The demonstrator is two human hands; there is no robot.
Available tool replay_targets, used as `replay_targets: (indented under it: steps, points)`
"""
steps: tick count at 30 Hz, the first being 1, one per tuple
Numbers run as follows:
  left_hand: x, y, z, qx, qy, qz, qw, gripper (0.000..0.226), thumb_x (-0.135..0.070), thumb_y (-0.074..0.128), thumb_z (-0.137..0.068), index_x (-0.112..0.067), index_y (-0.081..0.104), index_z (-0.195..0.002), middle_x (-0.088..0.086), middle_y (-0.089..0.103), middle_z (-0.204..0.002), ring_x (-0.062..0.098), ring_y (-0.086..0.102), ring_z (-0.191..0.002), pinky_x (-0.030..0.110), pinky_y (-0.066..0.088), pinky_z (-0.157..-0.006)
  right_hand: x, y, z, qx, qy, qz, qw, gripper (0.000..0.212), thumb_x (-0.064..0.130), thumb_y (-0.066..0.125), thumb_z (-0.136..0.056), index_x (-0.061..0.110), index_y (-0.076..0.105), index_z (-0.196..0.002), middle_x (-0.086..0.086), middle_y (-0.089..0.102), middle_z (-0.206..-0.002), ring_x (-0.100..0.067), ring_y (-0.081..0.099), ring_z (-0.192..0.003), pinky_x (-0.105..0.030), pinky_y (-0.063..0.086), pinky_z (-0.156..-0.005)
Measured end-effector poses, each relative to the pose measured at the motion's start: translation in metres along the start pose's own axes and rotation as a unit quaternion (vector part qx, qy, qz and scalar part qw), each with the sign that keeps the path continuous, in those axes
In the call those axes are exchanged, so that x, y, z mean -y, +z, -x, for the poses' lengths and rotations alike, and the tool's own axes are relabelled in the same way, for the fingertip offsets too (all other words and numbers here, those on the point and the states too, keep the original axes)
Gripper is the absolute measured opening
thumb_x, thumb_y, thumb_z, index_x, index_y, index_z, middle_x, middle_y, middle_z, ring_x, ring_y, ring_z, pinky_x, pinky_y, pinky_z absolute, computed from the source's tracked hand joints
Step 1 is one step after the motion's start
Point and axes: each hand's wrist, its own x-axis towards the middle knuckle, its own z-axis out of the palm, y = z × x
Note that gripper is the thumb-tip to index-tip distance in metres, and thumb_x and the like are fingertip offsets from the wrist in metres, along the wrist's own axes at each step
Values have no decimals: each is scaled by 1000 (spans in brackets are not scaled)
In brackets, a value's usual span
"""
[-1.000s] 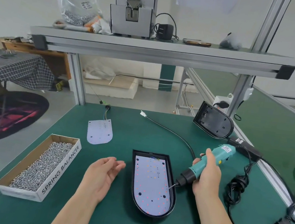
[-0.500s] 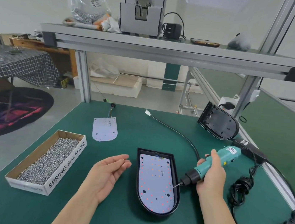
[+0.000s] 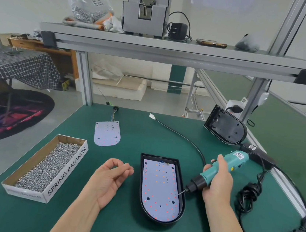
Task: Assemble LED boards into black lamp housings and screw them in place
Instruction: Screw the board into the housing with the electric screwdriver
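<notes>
Green bench (image 3: 146, 134): housing (image 3: 160, 223) beside right grip (image 3: 217, 183)

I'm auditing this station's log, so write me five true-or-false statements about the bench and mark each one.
1. The right hand holds the teal screwdriver. True.
2. Its bit meets the left edge of the LED board in the near housing. False: it meets the right edge.
3. The screw box sits right of that housing. False: it sits left of it.
4. A second LED board lies bare on the green mat. True.
5. The far housing also holds a board. False: it is empty.
</notes>
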Motion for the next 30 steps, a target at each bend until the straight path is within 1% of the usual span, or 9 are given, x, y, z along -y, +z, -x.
replay_targets:
  steps: [6, 10, 12, 14, 18, 22, 26, 28, 30]
  points:
    - [-1, 1, 1, 8, -3, -23, 1000, 15, 1, 73, -72, -7, 62, -76, 10, 68, -73, 17, 71, -65, 15, 56, -55, 0, 0, 1, 1, 1, 5, 1000, 19, 29, 66, -94, 18, 54, -84, 10, 58, -51, -6, 53, -48, -17, 43, -44]
    - [-3, 3, 3, 10, -4, -76, 997, 18, 5, 66, -85, -11, 64, -76, 9, 67, -70, 14, 64, -57, 16, 50, -47, 0, -1, 0, -2, 0, 6, 1000, 20, 29, 67, -94, 19, 54, -84, 11, 57, -53, -6, 53, -49, -17, 43, -45]
    - [-3, 6, 4, 2, -2, -91, 996, 13, 3, 66, -87, -8, 65, -79, 8, 67, -67, 12, 62, -52, 15, 46, -43, 0, -1, -1, -2, 0, 6, 1000, 19, 29, 67, -94, 19, 54, -84, 12, 57, -54, -6, 54, -50, -18, 43, -45]
    - [-3, 7, 5, -12, -5, -87, 996, 3, -4, 69, -85, -4, 68, -83, 6, 65, -64, 9, 58, -48, 13, 43, -41, 0, -1, -1, -2, 0, 7, 1000, 19, 29, 68, -94, 19, 54, -84, 12, 57, -55, -6, 54, -50, -19, 43, -46]
    - [-8, 4, 8, -34, -25, -44, 998, 16, -12, 74, -72, 0, 77, -82, 5, 64, -66, 5, 56, -49, 11, 44, -41, 0, -1, -2, -3, -1, -4, 1000, 20, 30, 68, -94, 18, 55, -84, 12, 58, -56, -6, 54, -50, -17, 43, -45]
    - [-15, 5, 18, 18, -40, -32, 999, 20, -5, 69, -75, 2, 79, -90, 10, 71, -76, 7, 66, -60, 11, 53, -52, 6, 5, 5, -7, -7, -24, 1000, 18, 29, 67, -95, 19, 56, -84, 12, 59, -54, -6, 54, -52, -18, 43, -46]
    - [-19, 24, 32, 79, -24, -79, 993, 21, 2, 67, -81, 6, 74, -100, 15, 69, -77, 12, 65, -59, 14, 53, -53, 20, 22, 25, 6, -40, -78, 996, 18, 27, 66, -95, 18, 54, -86, 12, 59, -54, -6, 54, -49, -16, 45, -46]
    - [-17, 37, 38, 100, -23, -102, 990, 20, -2, 72, -73, 3, 69, -92, 16, 68, -76, 13, 64, -58, 15, 53, -51, 29, 34, 38, 19, -58, -97, 993, 16, 27, 66, -95, 19, 54, -87, 12, 58, -55, -6, 54, -50, -17, 45, -46]
    - [-14, 50, 43, 117, -41, -116, 986, 12, -3, 75, -68, 0, 73, -79, 16, 68, -75, 13, 65, -57, 14, 52, -50, 36, 46, 49, 28, -81, -117, 989, 16, 26, 66, -95, 19, 54, -87, 12, 58, -55, -5, 55, -50, -17, 46, -47]
